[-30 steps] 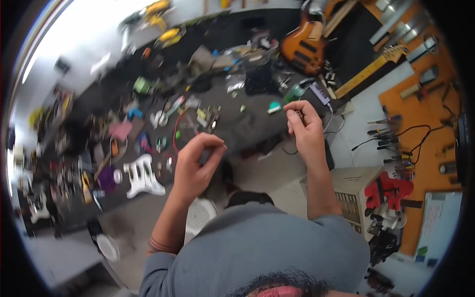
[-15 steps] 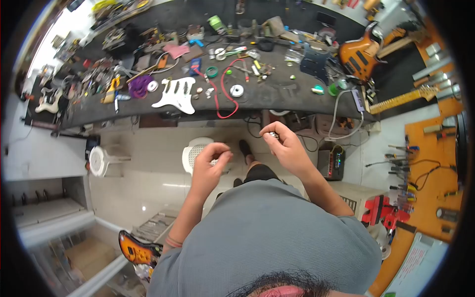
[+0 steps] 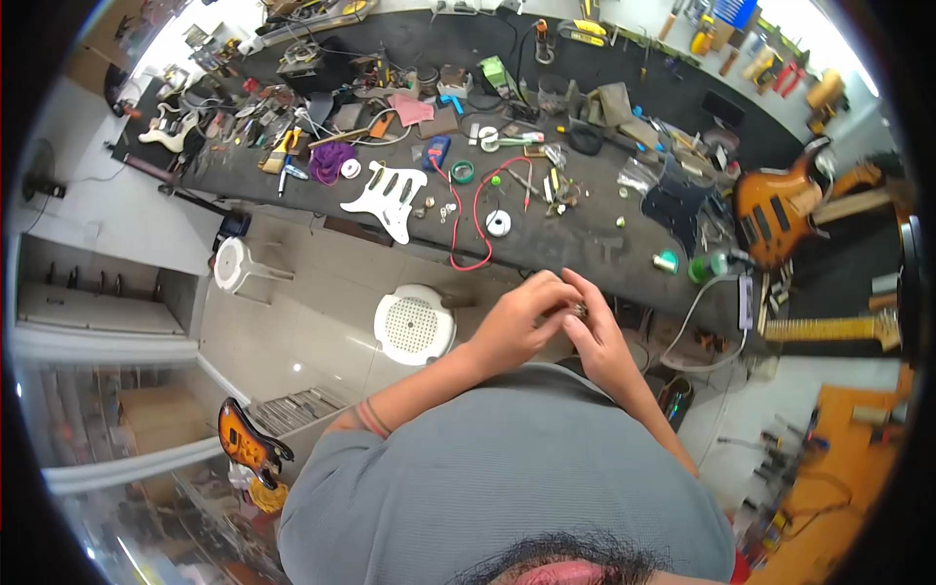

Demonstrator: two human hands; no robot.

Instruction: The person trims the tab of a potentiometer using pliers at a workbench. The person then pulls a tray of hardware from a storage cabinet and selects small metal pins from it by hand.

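Close together in front of my shirt, both hands meet over the floor just short of the bench edge. My right hand (image 3: 603,343) is closed around a small metal part (image 3: 580,310), of which only a bit shows between the fingers. My left hand (image 3: 519,327) has its fingers bent and pressed together against that same spot; what its fingertips hold is hidden. On the bench beyond lie a white guitar pickguard (image 3: 387,200) with pickups, a red cable (image 3: 455,234) and a spool of solder (image 3: 498,223).
The dark workbench (image 3: 575,255) carries a blue multimeter (image 3: 436,153), purple cord (image 3: 331,163), a sunburst guitar body (image 3: 777,210) and many tools. A white stool (image 3: 414,325) stands on the floor to the left. A guitar neck (image 3: 829,330) lies at right.
My left hand has moved right and now meets my right hand at the small metal part. The view has turned to the right, so the bench appears tilted.
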